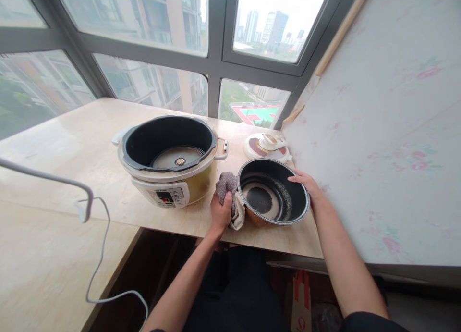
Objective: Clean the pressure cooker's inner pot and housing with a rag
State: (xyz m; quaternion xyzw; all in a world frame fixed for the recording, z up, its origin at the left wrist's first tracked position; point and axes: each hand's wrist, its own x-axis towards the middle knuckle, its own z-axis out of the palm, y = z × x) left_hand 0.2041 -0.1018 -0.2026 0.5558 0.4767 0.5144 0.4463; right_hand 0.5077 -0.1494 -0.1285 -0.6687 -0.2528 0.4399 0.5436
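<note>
My left hand (221,212) is closed around a bunched grey-brown cloth (226,187), left of the inner pot. A second, beige cloth (238,212) lies between that hand and the pot. With my right hand (305,183) I grip the right rim of the dark inner pot (261,201), thumb over the edge and fingers hidden behind the wall. The pot tilts slightly toward me, and pale residue marks its inside. To the left stands the electric cooker body (173,166), lidless, its heating plate showing at the bottom.
Behind the pot lies the cooker's white and brown lid (268,147), against the papered wall (389,130). A grey cable (103,255) loops across the left of the wooden counter (68,154). Windows border the back. Below the front edge is a paper bag (301,303).
</note>
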